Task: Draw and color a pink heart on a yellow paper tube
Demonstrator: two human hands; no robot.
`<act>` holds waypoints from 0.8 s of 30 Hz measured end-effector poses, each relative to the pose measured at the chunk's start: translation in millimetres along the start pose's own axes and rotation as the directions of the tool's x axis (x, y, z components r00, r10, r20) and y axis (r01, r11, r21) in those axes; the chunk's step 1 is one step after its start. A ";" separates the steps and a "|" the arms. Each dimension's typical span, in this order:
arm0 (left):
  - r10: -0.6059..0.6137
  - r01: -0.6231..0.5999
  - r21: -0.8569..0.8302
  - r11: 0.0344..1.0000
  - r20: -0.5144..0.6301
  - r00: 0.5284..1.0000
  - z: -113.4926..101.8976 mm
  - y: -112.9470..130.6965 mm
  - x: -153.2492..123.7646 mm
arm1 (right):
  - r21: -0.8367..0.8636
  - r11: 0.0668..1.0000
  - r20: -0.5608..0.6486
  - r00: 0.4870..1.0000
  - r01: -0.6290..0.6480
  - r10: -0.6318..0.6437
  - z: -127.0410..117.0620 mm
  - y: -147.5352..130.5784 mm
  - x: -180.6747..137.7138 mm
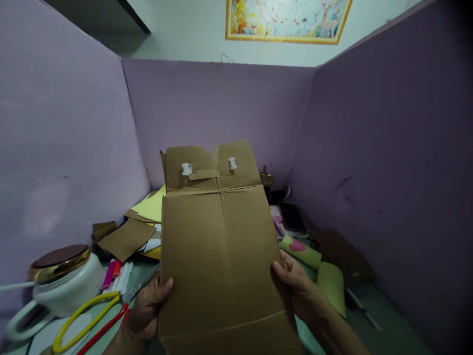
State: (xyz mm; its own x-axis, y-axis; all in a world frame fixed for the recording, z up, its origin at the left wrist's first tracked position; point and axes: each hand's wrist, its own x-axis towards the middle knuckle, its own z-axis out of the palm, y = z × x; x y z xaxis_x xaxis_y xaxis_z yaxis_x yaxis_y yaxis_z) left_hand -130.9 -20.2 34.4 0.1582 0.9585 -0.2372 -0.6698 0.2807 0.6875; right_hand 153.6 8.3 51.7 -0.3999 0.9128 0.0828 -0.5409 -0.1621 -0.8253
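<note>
A large creased sheet of brown cardboard (192,266) stands tilted up in front of me, held between both hands. My left hand (146,308) grips its left edge, thumb on the front face and fingers hidden behind. On the opposite edge, my right hand (293,281) pinches the cardboard in the same way. The top flap carries two small white patches (186,169), and a fold line runs below them. A vertical crease passes down the middle of the sheet. Scissors with a yellow and red handle (86,315) lie beside my left hand.
At left stands a white mug (68,291) with a dark lid, next to several marker pens (115,276). Behind them are cardboard scraps (127,239) and yellow paper (150,204). At right lie a phone (292,217), green paper rolls (330,286) and a pen (364,308). Purple panels (221,98) enclose the desk.
</note>
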 end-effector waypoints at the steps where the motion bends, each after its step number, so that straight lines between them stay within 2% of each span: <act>1: 0.000 0.000 0.007 1.000 0.012 1.000 1.5 0.4 0.0 | 0.002 1.000 -0.002 1.000 0.000 0.000 -0.4 1.6 -0.8; 4: 0.066 -0.067 0.084 0.994 0.011 0.998 5.0 5.5 0.9 | -0.035 0.999 -0.034 0.999 -0.004 0.003 -0.1 1.7 -3.4; 6: 0.138 -0.136 0.178 0.975 0.000 0.990 6.7 11.9 3.2 | -0.119 0.993 -0.043 0.999 -0.026 0.021 1.4 -4.0 -4.0; 10: 0.130 -0.129 0.242 0.962 0.014 0.991 12.0 26.8 14.2 | -0.252 0.967 -0.032 0.999 -0.022 0.014 9.3 -28.0 4.4; 14: 0.113 -0.123 0.260 0.958 0.053 0.992 19.0 36.5 29.2 | -0.208 0.972 -0.107 0.990 -0.109 0.088 17.1 -44.3 21.6; 17: 0.118 -0.137 0.253 0.958 0.088 0.989 20.1 37.6 35.3 | -0.134 0.982 -0.181 0.977 -0.136 0.111 15.0 -38.2 27.3; 24: 0.153 -0.172 0.230 0.958 0.098 0.983 6.6 24.1 32.0 | -0.055 0.992 -0.128 0.986 -0.111 0.103 4.4 -13.1 24.2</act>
State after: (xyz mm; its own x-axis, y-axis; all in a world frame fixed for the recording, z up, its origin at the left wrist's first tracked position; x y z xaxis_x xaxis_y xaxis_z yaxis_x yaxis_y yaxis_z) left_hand -137.3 17.6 47.9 0.1247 0.9903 -0.0607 -0.5020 0.1158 0.8571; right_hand 147.8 30.8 67.0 -0.3552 0.9317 -0.0754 -0.4515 -0.2417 -0.8589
